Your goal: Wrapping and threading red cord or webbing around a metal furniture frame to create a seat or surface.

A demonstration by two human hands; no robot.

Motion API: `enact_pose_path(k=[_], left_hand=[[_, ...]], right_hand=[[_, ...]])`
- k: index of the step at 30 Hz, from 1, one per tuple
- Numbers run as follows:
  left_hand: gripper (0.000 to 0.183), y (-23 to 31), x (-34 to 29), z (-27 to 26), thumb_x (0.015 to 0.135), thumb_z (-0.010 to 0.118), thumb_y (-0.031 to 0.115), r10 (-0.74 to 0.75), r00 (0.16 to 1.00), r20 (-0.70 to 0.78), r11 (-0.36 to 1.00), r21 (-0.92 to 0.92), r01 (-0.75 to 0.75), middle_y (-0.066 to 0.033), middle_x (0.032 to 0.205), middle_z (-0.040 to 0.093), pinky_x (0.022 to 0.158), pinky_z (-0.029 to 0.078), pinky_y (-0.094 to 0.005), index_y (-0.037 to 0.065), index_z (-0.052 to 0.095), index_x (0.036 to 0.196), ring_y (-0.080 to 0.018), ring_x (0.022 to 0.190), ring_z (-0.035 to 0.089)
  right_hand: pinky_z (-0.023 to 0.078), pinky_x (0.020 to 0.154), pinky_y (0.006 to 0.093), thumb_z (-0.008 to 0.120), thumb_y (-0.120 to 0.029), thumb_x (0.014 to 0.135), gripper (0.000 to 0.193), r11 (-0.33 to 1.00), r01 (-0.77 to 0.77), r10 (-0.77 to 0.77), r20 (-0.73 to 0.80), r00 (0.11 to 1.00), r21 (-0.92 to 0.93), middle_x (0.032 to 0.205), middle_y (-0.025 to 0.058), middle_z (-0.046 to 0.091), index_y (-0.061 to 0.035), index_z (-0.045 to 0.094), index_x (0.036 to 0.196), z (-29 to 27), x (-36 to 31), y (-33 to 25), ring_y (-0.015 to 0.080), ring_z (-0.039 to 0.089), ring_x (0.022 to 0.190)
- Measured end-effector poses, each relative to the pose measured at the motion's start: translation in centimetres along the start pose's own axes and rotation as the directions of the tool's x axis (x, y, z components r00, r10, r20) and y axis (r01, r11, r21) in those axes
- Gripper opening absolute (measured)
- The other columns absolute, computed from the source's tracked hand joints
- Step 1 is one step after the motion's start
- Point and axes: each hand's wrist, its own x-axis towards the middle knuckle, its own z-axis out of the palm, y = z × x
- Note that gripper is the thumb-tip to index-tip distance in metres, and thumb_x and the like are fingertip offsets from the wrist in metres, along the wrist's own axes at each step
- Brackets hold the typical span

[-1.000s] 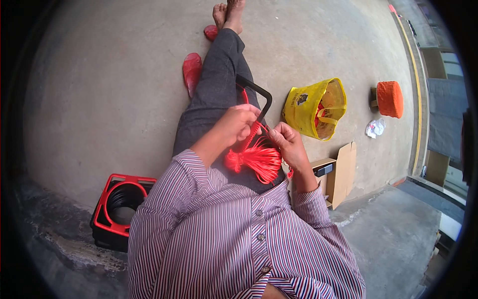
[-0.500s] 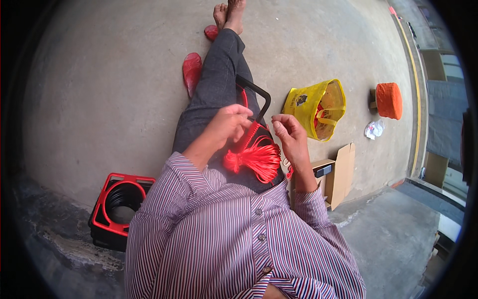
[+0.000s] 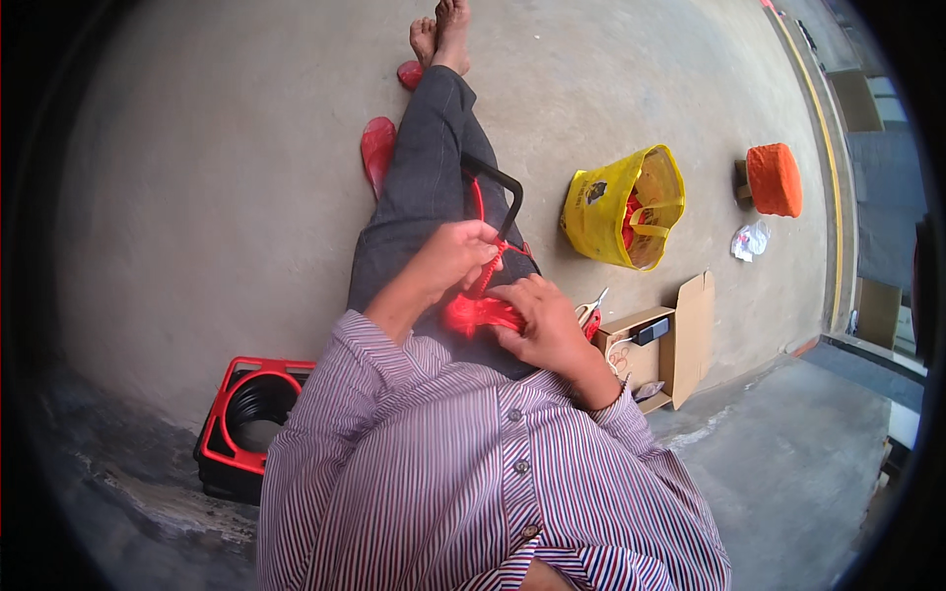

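Note:
A black bent bar (image 3: 516,195) lies across my lap, with a strand of red cord (image 3: 480,200) along it and a knotted red braid (image 3: 489,275) running down from it. My left hand (image 3: 455,258) pinches the top of that braid close to the bar. Lower down, a bundle of loose red cord (image 3: 475,315) rests on my thighs, slightly blurred. Around its right end curl the fingers of my right hand (image 3: 548,327), thumb underneath. The palm hides part of the bundle.
Right of my legs stand a yellow bag (image 3: 595,209) with red stuff inside and an orange-covered stool (image 3: 775,180). Scissors (image 3: 593,309) lie by an open cardboard box (image 3: 694,333). Red-and-black frames (image 3: 246,459) are stacked at my left. Red slippers (image 3: 377,154) lie beside my legs.
My right hand has come down from beside the bar and closed on the cord bundle, gathering its spread strands. My left hand stays at the braid.

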Motion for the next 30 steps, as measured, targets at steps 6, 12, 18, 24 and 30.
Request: enact_pose_path(k=[6,12,18,24,30], left_hand=[[0.015,-0.3,-0.2,0.3,0.092,0.058,0.01,0.006,0.999,-0.054,1.0,-0.015,-0.007,-0.0084,0.083,0.066,0.046,0.041,-0.0192,-0.001,0.059,0.101,-0.0049,0.052,0.05],[0.013,-0.2,-1.0,1.7,0.09,0.06,0.009,0.009,0.985,-0.175,0.999,0.036,-0.003,-0.0051,0.079,0.065,0.048,0.042,-0.0188,-0.001,0.06,0.099,-0.0067,0.053,0.052],[0.036,2.5,-4.5,5.9,0.084,0.068,0.024,0.71,0.689,0.143,0.39,0.735,-0.555,-0.0172,0.113,0.059,0.091,0.043,-0.0368,-0.004,0.059,0.105,-0.0243,0.112,0.051],[0.031,4.3,-5.5,7.0,0.091,0.061,0.006,0.491,0.871,-0.03,0.858,-0.155,-0.489,-0.0101,0.116,0.061,0.098,0.045,-0.0361,0.002,0.054,0.12,-0.0215,0.105,0.061],[0.039,5.8,-5.2,5.3,0.088,0.062,0.005,0.561,0.817,-0.131,0.821,-0.043,-0.57,-0.0094,0.116,0.059,0.098,0.043,-0.0347,0.0,0.051,0.125,-0.0188,0.109,0.057]], right_hand=[[0.047,0.085,0.0288,0.065,-0.016,0.082,0.041,0.053,-0.119,0.383,0.089,0.919,0.992,0.103,0.0121,0.064,0.0005,0.055,0.118,-1.1,-2.4,1.8,0.02,0.061,0.092],[0.052,0.076,0.0298,0.038,-0.03,0.099,0.038,-0.211,0.173,0.414,-0.072,0.907,0.962,0.097,0.0126,0.063,0.0028,0.053,0.113,-2.0,-2.6,3.6,0.0182,0.063,0.085],[0.053,0.083,0.0328,0.043,-0.025,0.098,0.036,-0.382,0.046,0.372,0.109,0.922,0.923,0.101,0.0127,0.064,0.0038,0.054,0.116,-0.7,-1.7,1.1,0.0202,0.064,0.09],[0.051,0.076,0.0267,0.056,-0.039,0.092,0.055,-0.242,-0.003,0.185,0.049,0.981,0.97,0.111,0.0077,0.06,0.0021,0.049,0.127,1.1,-1.3,1.4,0.0142,0.062,0.091],[0.041,0.056,0.021,0.05,-0.041,0.095,0.052,-0.055,0.033,0.169,-0.024,0.985,0.998,0.099,0.0064,0.064,-0.0012,0.05,0.128,-4.5,2.8,3.0,0.0071,0.054,0.07]])
